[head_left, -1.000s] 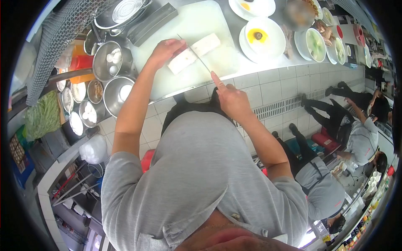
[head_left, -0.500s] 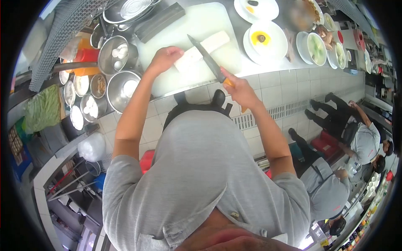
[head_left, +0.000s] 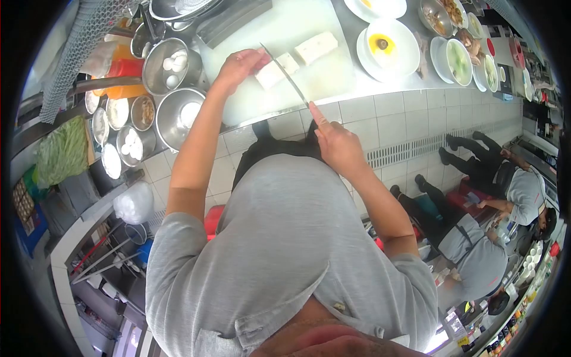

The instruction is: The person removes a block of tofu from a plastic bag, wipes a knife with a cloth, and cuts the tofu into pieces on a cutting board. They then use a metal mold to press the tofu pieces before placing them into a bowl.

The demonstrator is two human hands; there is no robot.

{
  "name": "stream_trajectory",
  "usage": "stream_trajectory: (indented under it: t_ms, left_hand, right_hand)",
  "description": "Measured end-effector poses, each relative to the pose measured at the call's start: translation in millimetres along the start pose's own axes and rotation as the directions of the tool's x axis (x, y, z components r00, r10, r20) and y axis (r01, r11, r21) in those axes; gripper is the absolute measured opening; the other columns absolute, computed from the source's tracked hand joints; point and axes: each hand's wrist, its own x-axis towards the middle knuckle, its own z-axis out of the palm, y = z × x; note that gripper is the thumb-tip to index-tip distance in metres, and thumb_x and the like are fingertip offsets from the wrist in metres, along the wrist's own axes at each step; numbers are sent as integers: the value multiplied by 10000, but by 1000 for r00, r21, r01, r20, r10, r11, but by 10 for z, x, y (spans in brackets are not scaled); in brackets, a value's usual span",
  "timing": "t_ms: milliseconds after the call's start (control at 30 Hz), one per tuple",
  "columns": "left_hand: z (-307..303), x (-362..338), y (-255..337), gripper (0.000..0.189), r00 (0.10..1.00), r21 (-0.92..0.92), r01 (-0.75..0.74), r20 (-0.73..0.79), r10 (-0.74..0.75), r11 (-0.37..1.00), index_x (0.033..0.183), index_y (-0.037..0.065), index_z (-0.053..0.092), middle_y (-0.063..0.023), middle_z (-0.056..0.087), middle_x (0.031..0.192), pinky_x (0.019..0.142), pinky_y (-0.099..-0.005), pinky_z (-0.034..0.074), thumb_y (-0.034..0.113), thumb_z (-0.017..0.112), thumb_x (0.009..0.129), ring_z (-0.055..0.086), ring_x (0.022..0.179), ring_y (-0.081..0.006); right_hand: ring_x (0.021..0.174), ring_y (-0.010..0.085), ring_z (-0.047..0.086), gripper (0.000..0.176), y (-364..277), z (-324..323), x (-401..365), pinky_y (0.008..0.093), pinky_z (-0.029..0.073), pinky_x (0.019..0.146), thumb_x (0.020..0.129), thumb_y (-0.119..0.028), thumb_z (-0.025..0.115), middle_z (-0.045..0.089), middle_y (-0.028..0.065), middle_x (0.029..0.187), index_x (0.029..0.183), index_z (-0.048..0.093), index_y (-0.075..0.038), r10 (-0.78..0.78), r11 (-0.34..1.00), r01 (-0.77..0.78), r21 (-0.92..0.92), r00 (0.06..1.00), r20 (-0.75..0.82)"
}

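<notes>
A white block that looks like tofu lies in two pieces on the white cutting board (head_left: 321, 80). The near tofu piece (head_left: 271, 75) is beside my left hand (head_left: 239, 70), whose bent fingers press together at its left end. Apart from it, to the upper right, lies the far tofu piece (head_left: 316, 47). My right hand (head_left: 339, 143) is closed around the knife's handle, index finger stretched along its top. The long blade of the knife (head_left: 289, 78) is edge down across the near piece, its tip close to my left fingertips.
A dark grey bar (head_left: 235, 22) lies along the board's back left. Steel bowls, one a bowl of eggs (head_left: 166, 66), stand at left. To the right are a plate with yellow food (head_left: 389, 50) and several soup bowls (head_left: 459, 61). Co-workers (head_left: 476, 253) stand at far right.
The tofu block now shows as two pieces with a gap. The knife has moved left over the near piece, its blade now more edge-on. The view has shifted slightly.
</notes>
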Motion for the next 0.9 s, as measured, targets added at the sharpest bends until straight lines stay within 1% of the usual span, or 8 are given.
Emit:
stream_trajectory:
  t_ms: [67, 267, 367, 467, 567, 667, 767, 900]
  left_hand:
    - [35, -13, -38, 459, 1000, -25, -4, -5, 4, 1000, 1096, 85, 759, -31, 751, 1048, 884, -291, 478, 516, 642, 992, 647, 975, -127]
    - [9, -25, -33, 414, 999, -35, -34, 35, 35, 999, 1062, 88, 768, -7, 744, 1015, 869, -271, 465, 481, 665, 984, 639, 958, -109]
    - [26, -43, -15, 416, 999, -38, -31, 18, 31, 999, 1067, 87, 767, -3, 743, 1012, 859, -267, 461, 482, 664, 985, 634, 953, -104]
    - [6, -36, 54, 462, 999, -33, 20, 46, -19, 999, 1202, -34, 700, -94, 739, 1154, 975, -290, 504, 378, 695, 993, 687, 1081, -164]
    - [-4, -5, 45, 453, 998, -33, 17, 53, -16, 999, 1199, -28, 703, -89, 740, 1149, 953, -283, 506, 375, 695, 994, 688, 1067, -157]
    - [26, 0, 4, 396, 1000, -41, -8, 24, 9, 999, 1079, 93, 768, -1, 746, 1021, 838, -264, 457, 464, 662, 993, 637, 948, -95]
    - [32, 3, -5, 389, 1000, -39, -7, 16, 8, 999, 1076, 95, 770, 1, 747, 1017, 833, -263, 457, 460, 667, 991, 640, 943, -94]
    - [15, 20, -27, 376, 1000, -46, 1, 19, 0, 999, 1074, 96, 771, 0, 747, 1019, 830, -261, 456, 449, 675, 989, 639, 944, -93]
  right_hand:
    - [716, 364, 654, 700, -46, 13, -22, 473, 552, 682, 985, -134, 615, 646, 159, 834, 1612, 342, -277, 54, 999, -54, -5, 997, 63]
    - [720, 361, 660, 703, -94, 50, -42, 473, 559, 679, 981, -128, 620, 653, 158, 856, 1611, 344, -274, 31, 999, -32, 40, 999, 27]
    - [532, 304, 600, 673, -55, 86, -45, 417, 539, 535, 984, -157, 607, 591, 134, 745, 1609, 370, -235, -55, 998, 55, -2, 996, -67]
    - [517, 291, 588, 676, -26, 99, -32, 409, 533, 523, 984, -157, 608, 586, 128, 743, 1611, 367, -227, -63, 998, 61, -30, 995, -71]
    - [504, 276, 576, 677, -23, 79, -14, 399, 528, 512, 984, -154, 606, 583, 125, 736, 1613, 364, -211, -75, 996, 72, -43, 995, -67]
    - [498, 268, 570, 674, -9, 78, 3, 391, 524, 504, 984, -151, 604, 582, 124, 732, 1613, 365, -198, -81, 994, 77, -74, 996, -50]
    - [701, 356, 661, 722, -86, 2, 9, 467, 561, 662, 976, -134, 628, 647, 161, 826, 1618, 329, -276, 34, 999, -32, -40, 998, 49]
    - [696, 358, 657, 729, -63, 25, 19, 467, 560, 661, 976, -134, 630, 644, 160, 834, 1621, 322, -278, 33, 999, -31, -31, 998, 51]
